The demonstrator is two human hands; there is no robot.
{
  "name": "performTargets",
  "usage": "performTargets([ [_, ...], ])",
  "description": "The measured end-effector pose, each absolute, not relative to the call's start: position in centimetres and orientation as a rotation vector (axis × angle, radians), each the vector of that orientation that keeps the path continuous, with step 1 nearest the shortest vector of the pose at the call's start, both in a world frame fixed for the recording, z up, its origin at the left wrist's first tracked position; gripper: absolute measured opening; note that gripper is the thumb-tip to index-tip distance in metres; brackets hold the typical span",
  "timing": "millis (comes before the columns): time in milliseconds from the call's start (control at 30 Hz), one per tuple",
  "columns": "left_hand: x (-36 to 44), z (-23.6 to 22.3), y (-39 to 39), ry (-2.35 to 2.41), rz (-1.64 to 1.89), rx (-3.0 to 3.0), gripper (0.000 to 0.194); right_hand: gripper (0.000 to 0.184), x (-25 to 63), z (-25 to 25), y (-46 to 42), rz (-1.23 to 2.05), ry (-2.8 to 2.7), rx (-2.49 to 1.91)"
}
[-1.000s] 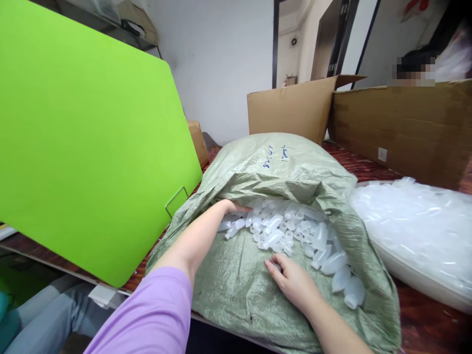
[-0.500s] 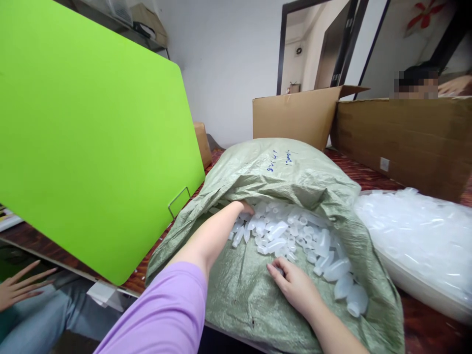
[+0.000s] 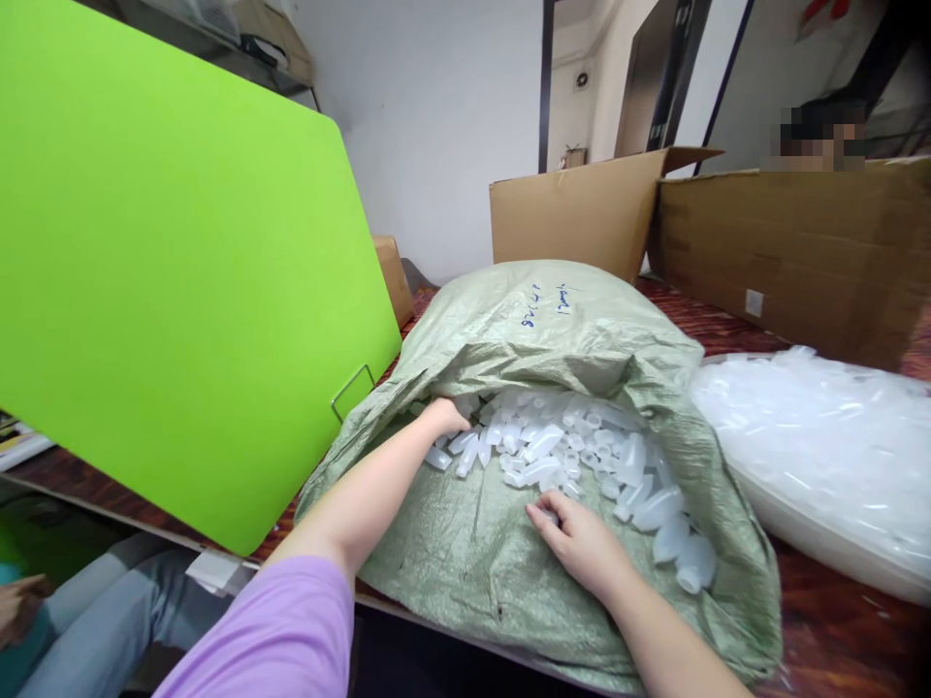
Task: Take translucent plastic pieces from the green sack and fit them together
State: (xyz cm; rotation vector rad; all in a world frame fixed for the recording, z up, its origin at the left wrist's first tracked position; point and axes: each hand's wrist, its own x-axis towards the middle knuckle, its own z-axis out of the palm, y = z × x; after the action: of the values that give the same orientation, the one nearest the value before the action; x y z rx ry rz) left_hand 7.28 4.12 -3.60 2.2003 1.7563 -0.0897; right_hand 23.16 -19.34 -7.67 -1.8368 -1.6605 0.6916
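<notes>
A green woven sack (image 3: 465,543) lies on its side, its mouth spread open toward me. Inside its mouth is a heap of translucent white plastic pieces (image 3: 542,441), several with a round neck and a flattened, tapering body. My left hand (image 3: 445,415) reaches into the left side of the opening, at the edge of the heap; its fingertips are mostly hidden. Low in front of the heap, my right hand (image 3: 571,538) rests over the sack's lower flap with curled fingers. A bit of a translucent plastic piece shows between its thumb and forefinger.
A large bright green board (image 3: 189,262) stands at the left. On the right, a wide tub (image 3: 821,533) is heaped with similar pieces. Cardboard boxes (image 3: 567,223) stand behind the sack; a person is partly visible beyond them. Another person's hand (image 3: 21,606) is at the lower left.
My left hand has shifted left and slightly out of the sack, showing more of its back. My right hand stays nearly in place. At the lower left, the other person's hand has lowered.
</notes>
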Motion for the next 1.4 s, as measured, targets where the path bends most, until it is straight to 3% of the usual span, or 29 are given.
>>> performTargets([
  [167,6.8,-3.3,4.1,1.834,-0.215,2.188,0.033,0.034,23.3,-7.7,-19.4,0.698,-1.638,-1.804],
  [367,5.9,-3.4,3.9,1.907,-0.211,2.173,0.058,0.034,23.4,-7.7,-19.5,0.702,-1.632,-1.803],
  [533,5.0,-3.8,3.2,1.933,-0.206,2.145,0.063,0.035,23.5,-8.1,-19.4,0.704,-1.636,-1.794],
  [733,3.9,-4.1,1.7,1.984,-0.189,2.1,0.083,0.035,23.5,-7.9,-19.6,0.709,-1.627,-1.812],
  [1033,1.6,-4.4,-1.7,1.938,-0.08,2.2,0.069,0.036,23.5,-7.7,-19.6,0.685,-1.66,-1.851],
  [1400,-1.2,-5.5,-2.2,1.819,0.104,2.334,0.077,0.035,23.8,-7.7,-19.7,0.676,-1.606,-1.743],
])
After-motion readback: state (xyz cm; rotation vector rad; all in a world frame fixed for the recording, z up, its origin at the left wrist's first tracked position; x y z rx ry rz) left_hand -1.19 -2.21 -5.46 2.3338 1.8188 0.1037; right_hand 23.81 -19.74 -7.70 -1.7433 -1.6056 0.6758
